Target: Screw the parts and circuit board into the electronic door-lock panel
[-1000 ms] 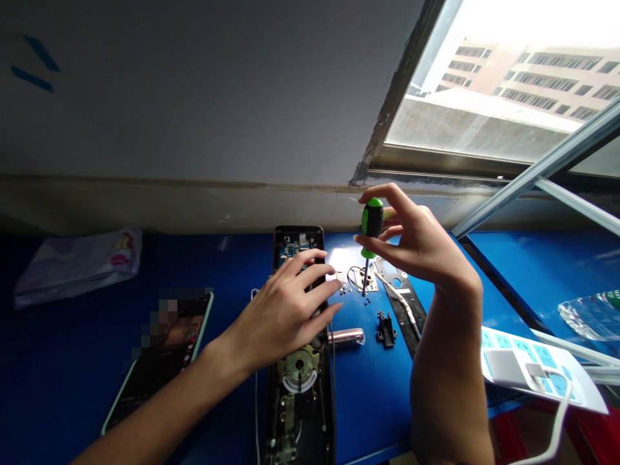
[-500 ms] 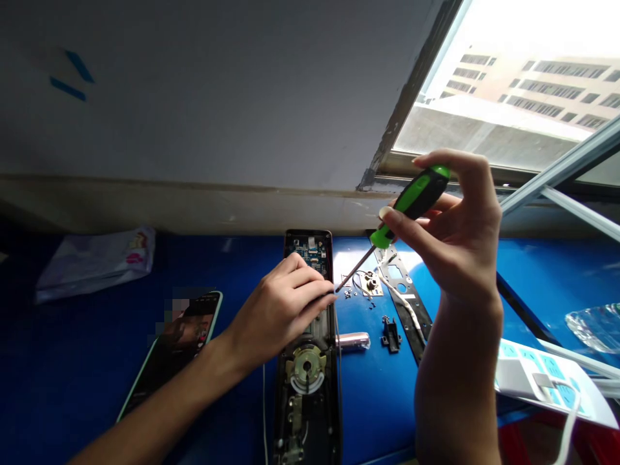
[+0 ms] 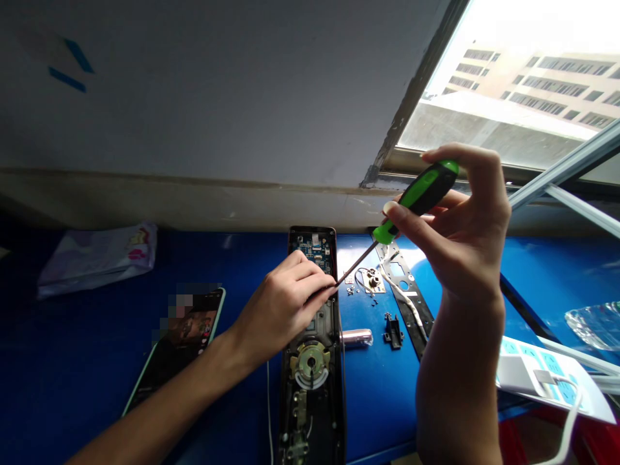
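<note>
A long black housing (image 3: 338,387) lies open on the blue table, with a blue circuit board (image 3: 310,248) at its far end and a round metal disc (image 3: 311,364) nearer me. My left hand (image 3: 290,294) reaches over the housing, its fingers closed near the screwdriver's tip; whatever they pinch is hidden. In my right hand (image 3: 465,226) is a green and black screwdriver (image 3: 419,199), slanted down to the left, its tip at my left fingertips. Right of the housing are small screws (image 3: 352,291), a metal part with a wire (image 3: 372,279) and a black bracket (image 3: 394,332).
Farther right lie a long black plate (image 3: 409,303) with a white cable and a power strip (image 3: 557,378). A shiny cylinder (image 3: 357,338) rests beside the housing. On the left are a phone (image 3: 181,342) and a plastic packet (image 3: 99,258).
The view has shifted slightly. Both hands keep nearly the same pose, with the screwdriver's tip still at my left fingertips.
</note>
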Available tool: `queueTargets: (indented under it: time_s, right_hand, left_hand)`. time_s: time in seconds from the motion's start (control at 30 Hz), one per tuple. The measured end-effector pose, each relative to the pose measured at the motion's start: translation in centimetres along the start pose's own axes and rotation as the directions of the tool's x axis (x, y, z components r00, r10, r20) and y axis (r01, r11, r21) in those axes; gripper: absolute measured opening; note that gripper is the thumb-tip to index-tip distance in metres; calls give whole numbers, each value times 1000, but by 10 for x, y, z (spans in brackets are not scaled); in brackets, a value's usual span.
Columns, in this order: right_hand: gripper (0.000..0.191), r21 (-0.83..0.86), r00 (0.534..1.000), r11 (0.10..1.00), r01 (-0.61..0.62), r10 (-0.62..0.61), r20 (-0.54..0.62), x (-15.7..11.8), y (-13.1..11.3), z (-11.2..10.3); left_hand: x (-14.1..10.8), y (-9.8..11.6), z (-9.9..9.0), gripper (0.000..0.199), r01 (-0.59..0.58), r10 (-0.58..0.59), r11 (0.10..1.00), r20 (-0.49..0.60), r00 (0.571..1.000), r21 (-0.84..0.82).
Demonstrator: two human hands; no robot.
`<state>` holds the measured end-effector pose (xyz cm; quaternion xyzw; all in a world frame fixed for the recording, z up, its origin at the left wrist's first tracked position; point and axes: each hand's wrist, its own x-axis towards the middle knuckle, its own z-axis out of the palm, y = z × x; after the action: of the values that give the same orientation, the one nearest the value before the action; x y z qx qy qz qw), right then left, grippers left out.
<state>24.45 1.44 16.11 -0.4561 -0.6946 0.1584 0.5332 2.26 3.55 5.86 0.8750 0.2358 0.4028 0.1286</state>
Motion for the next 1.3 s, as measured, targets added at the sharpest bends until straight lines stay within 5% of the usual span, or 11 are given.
queueTargets:
  time_s: [0.2,0.3,0.47,1.0,1.3]
  right_hand:
    - [45,-101,992,991,-85,94,81,-4,3,-13]
    - [40,-244,948,962,-119,183,262,-4,14,-17]
    - [34,-387,865,909,-153,312,392,2,36,-10]
    - [36,-442,850,894,-68,284,444,4,57,3]
    - [31,-348,871,932,-103,253,421,3,35,-4]
  left_hand:
    - [1,4,-1,9,-4,4,1000,6,1000,22]
    - [2,8,-1,11,-29,28,998,18,999,61]
    - [1,14,1,15,-75,63,987,87,994,144]
    - [1,13,3,17,-77,62,984,96,993,161]
    - [1,13,1,17,-59,46,989,98,994,135]
